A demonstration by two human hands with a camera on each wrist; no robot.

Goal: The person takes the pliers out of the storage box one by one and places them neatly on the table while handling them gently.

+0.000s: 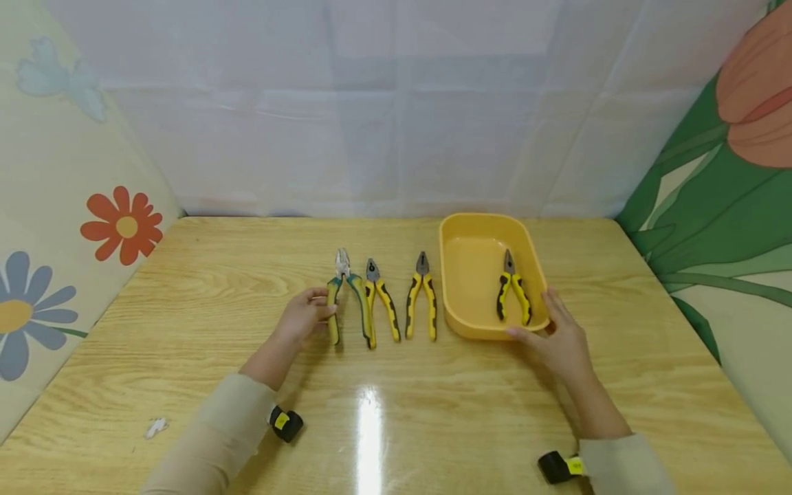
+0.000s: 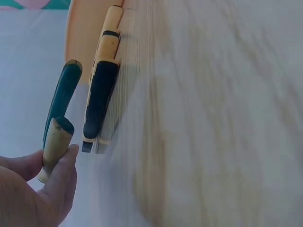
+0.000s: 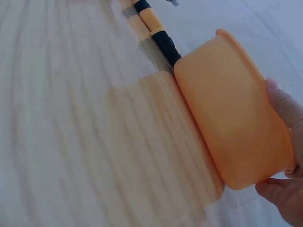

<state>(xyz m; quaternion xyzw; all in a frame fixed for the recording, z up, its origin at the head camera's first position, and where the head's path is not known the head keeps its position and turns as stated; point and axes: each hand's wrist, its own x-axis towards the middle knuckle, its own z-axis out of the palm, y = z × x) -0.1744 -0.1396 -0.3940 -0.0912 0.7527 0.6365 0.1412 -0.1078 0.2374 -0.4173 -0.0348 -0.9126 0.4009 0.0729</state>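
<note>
My left hand pinches the left handle of the green-and-yellow pliers between thumb and fingers. In the left wrist view, the handles of these pliers look raised off the tabletop, spread apart. My right hand grips the near right corner of a yellow plastic container, its thumb at the front rim and fingers along the right side. Inside the container lie yellow-and-black long-nose pliers. Between the hands are two more yellow-and-black pliers, one pair beside the green ones and another pair nearer the container.
The wood-grain table reaches back to a white sheet. A small white scrap lies at the front left. Black wrist devices are worn on both arms. Painted flower panels flank the table.
</note>
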